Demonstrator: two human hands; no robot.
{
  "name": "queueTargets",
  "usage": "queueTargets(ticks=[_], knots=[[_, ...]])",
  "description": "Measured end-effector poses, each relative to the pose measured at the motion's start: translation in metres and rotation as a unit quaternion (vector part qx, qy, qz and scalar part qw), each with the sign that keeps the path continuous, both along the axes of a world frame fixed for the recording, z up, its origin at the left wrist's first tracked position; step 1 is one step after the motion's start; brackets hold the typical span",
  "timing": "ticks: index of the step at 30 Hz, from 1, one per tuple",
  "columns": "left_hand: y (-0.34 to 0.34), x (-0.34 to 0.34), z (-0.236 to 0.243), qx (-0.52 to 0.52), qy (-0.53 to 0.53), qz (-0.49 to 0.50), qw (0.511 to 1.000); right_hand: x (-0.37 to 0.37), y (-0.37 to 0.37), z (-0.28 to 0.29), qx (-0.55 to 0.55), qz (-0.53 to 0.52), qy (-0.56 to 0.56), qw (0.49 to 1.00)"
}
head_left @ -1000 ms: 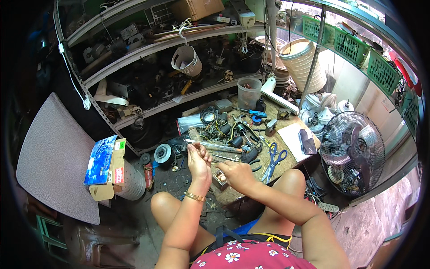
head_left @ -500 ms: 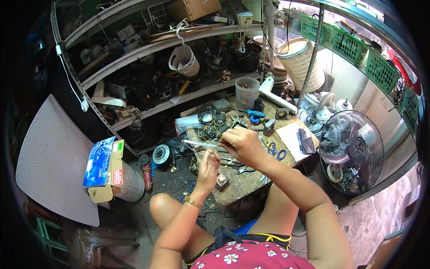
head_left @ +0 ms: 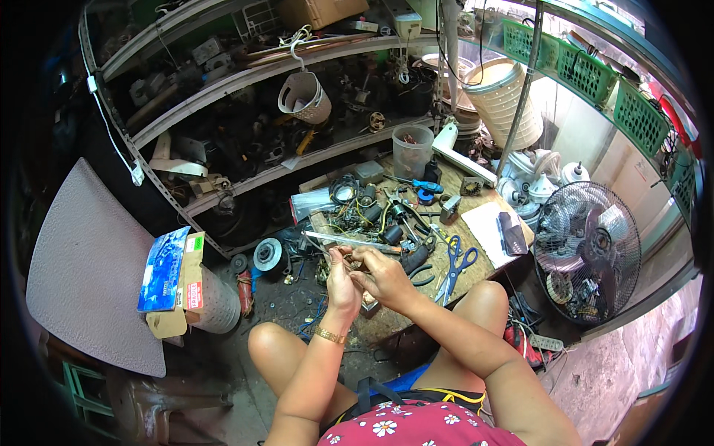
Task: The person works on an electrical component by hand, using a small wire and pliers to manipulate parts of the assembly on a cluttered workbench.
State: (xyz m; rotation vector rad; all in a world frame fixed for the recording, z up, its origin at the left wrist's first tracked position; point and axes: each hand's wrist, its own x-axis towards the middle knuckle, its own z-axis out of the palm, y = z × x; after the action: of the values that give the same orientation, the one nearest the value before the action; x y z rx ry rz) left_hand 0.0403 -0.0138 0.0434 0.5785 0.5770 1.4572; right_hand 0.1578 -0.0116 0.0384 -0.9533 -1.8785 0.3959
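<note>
Nearest, a red flowered shirt [head_left: 416,430] and two bare knees frame the lower edge, with the forearms reaching up between them. A gold band [head_left: 331,335] circles the left wrist. The left hand [head_left: 345,286] is turned with its thumb up and its fingers curled in; the right hand [head_left: 383,273] comes over from the other side, its fingers bunched against the left ones. Half a second ago the right hand was raised out over the clutter, apart from the left; now it is back and the two meet. That suggests both hands are again needed at one small spot. Whether the fingers are clamped on something there I cannot tell: any piece between them is hidden or too small to see.

Just below the hands, at the near edge of the table [head_left: 398,321], a small box [head_left: 370,305] is mostly covered by them. The right hand's return also uncovers the blue-handled scissors [head_left: 455,269] and leaves the dark-handled pliers [head_left: 422,276] in plain sight. Beyond lie a long pale strip [head_left: 342,239] and a heap of wires and tools. Farther back stand a clear tub [head_left: 412,152] and a fan [head_left: 587,249].
</note>
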Motion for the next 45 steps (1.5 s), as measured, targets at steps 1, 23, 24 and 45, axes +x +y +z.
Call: queueTargets(ticks=[1, 23, 24, 45], knots=[[0.004, -0.002, -0.008, -0.001, 0.0, 0.001, 1.0, -0.003, 0.0, -0.003, -0.009, 0.01, 0.005, 1.0], [0.062, -0.078, -0.033, -0.028, 0.368, -0.171, 0.913, 0.096, 0.174, 0.029, 0.125, -0.144, 0.014, 0.982], [0.061, -0.08, -0.036, 0.003, 0.44, -0.174, 0.881, 0.121, 0.208, 0.03, 0.151, -0.161, 0.02, 0.975], [-0.003, -0.05, -0.134, 0.115, 0.724, 0.029, 0.68, 0.046, 0.037, -0.064, -0.209, 0.171, -0.145, 0.952]])
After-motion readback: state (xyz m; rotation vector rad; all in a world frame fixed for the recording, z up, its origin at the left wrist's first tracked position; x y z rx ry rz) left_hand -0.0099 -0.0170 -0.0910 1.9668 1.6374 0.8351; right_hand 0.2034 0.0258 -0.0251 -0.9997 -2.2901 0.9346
